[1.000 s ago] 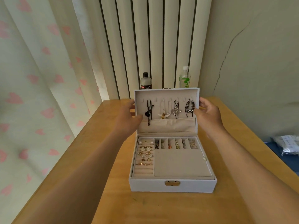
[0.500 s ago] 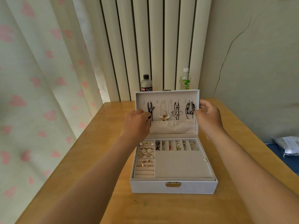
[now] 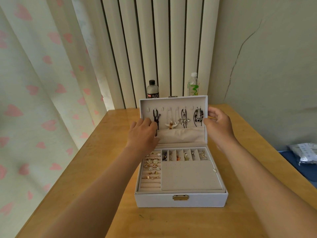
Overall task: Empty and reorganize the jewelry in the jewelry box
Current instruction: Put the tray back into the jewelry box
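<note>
Left hand (image 3: 142, 134) at black necklace (image 3: 156, 115); right hand (image 3: 218, 125) holds lid (image 3: 173, 102).

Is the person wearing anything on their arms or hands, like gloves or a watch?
No. Both forearms are bare right to the picture's edge, so no sleeves show. The left hand and right hand have no gloves, and I see no rings, watch or bracelet on the sides facing the camera.

Glossy wooden table (image 3: 106, 169), velvety box lining (image 3: 190, 177)
</note>
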